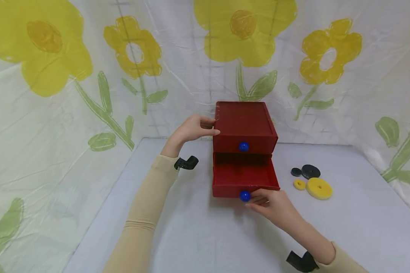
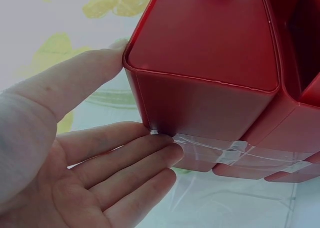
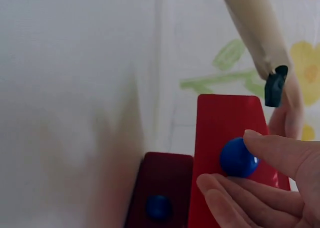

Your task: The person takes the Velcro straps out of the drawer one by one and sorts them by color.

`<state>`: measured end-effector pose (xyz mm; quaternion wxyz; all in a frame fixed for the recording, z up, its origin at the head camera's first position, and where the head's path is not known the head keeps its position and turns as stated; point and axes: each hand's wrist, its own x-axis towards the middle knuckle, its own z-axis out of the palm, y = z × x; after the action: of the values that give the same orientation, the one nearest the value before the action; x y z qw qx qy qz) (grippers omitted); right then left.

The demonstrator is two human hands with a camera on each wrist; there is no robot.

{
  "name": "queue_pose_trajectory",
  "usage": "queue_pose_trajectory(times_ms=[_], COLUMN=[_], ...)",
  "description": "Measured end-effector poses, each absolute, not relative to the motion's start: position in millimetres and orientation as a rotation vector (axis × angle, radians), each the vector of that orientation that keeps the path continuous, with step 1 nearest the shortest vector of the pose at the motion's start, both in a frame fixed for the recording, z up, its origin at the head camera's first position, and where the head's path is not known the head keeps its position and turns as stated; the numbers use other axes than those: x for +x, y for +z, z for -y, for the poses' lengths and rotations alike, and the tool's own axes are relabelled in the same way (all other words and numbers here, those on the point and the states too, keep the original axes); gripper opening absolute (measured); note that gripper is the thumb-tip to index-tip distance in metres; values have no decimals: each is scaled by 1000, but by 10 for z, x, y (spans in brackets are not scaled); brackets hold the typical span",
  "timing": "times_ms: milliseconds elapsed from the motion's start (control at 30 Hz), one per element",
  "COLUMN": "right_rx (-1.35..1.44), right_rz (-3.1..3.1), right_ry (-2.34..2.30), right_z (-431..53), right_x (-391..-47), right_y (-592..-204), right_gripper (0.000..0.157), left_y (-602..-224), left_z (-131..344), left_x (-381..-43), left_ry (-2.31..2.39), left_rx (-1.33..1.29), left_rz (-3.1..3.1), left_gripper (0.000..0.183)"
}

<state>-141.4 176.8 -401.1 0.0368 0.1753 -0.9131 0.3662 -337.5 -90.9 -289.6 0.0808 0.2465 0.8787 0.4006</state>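
Note:
A red drawer cabinet stands on the table, its top drawer pushed in. Below that, the middle drawer is pulled out, and nothing lies on its visible floor. My right hand pinches the round blue knob of this drawer between thumb and fingers. At the cabinet's upper left corner rests my left hand, thumb at the front edge and fingers straight against the left side. The right wrist view also shows a bottom drawer, pushed in, hidden from the head view.
Right of the cabinet lie a large yellow disc, a small yellow disc, a large black disc and a small black disc. A flower-printed cloth hangs behind the white table. Clear tape crosses the cabinet's side.

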Motion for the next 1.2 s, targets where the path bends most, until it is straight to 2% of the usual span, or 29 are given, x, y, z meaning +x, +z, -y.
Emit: queue_pose_trajectory(times_ms=[267,1200], right_rx=[412,321], right_rz=[2814,2817], right_ry=[1163,1132], right_z=[-1669,-1620], right_x=[-1453,-1661], right_y=[-4070,-3997], right_gripper=[22,22], left_y=[-2906,-2882], left_z=[903,913], left_x=[-3374,-3356], left_ry=[1198,1193], left_rx=[737,718], left_rz=[-2637,-2627], left_gripper=[62,64])
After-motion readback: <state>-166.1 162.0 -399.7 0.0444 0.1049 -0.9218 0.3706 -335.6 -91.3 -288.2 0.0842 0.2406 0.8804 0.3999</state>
